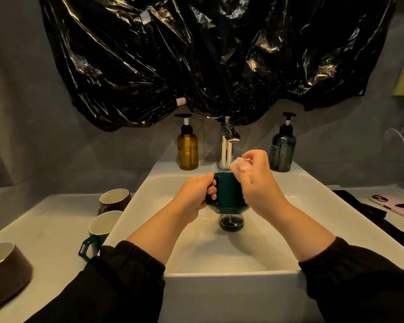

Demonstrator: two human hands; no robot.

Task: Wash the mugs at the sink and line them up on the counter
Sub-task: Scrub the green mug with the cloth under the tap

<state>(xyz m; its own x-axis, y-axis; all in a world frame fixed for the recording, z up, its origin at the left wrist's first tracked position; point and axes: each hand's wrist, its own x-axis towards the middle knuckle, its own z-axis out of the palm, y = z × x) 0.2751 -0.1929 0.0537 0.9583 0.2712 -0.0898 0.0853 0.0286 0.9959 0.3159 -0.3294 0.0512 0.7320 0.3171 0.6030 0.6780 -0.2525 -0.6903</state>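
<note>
A dark green mug (pixel 226 194) hangs over the white sink (pixel 219 273), tilted with its base toward me. My left hand (pixel 196 197) grips its handle. My right hand (pixel 257 183) holds a pale, soapy sponge (pixel 239 167) against the mug's right side, near the rim. Three other mugs stand on the counter to the left: a brown mug (pixel 114 200), a green mug with a pale inside (pixel 100 229), and a second brown mug (pixel 6 269) at the left edge.
A chrome tap (pixel 226 148) stands behind the sink between an amber pump bottle (pixel 187 148) and a dark pump bottle (pixel 282 150). The drain plug (pixel 231 222) lies below the mug. A phone (pixel 397 206) and a black cloth (pixel 369 213) lie on the right counter.
</note>
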